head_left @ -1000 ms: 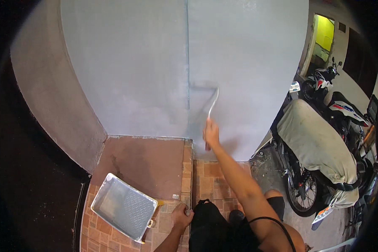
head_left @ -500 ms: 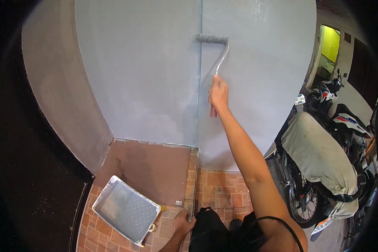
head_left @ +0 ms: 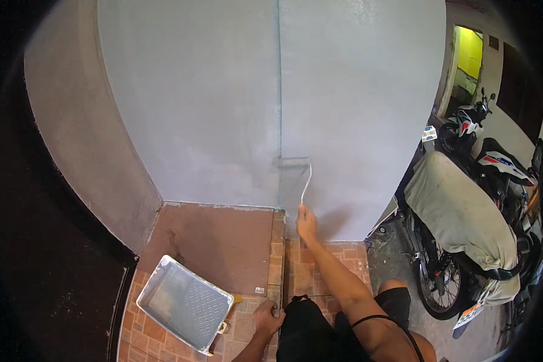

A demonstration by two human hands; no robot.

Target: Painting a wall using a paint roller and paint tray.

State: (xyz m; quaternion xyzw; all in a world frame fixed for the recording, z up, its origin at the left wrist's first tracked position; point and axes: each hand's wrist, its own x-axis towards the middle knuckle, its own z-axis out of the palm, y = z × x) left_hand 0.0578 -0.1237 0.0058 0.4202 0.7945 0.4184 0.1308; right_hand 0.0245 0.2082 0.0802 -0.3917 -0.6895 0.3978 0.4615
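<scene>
My right hand (head_left: 306, 224) is closed around the handle of a paint roller, holding it low against the wall. The roller's grey sleeve (head_left: 294, 162) lies across the vertical groove between two light blue-grey wall sections (head_left: 356, 108), its wire frame bending down to my hand. Down by my knee, my left hand (head_left: 268, 318) rests at the edge of the tiled ledge with its fingers curled; what they close on, if anything, is hidden. To its left a paint tray (head_left: 213, 306) sits at a slant, its ribbed slope and well coated in pale paint.
A flat brown board (head_left: 223, 241) covers the ledge under the wall. An unpainted grey side wall (head_left: 84, 127) rises on the left. At right stand motorcycles, the nearest under a beige cloth (head_left: 458, 211). A lit doorway (head_left: 469, 54) shows behind them.
My right hand has drawn the roller down along the groove, from high on the wall to near its bottom. The left hand stays by the ledge edge. The view has shifted slightly.
</scene>
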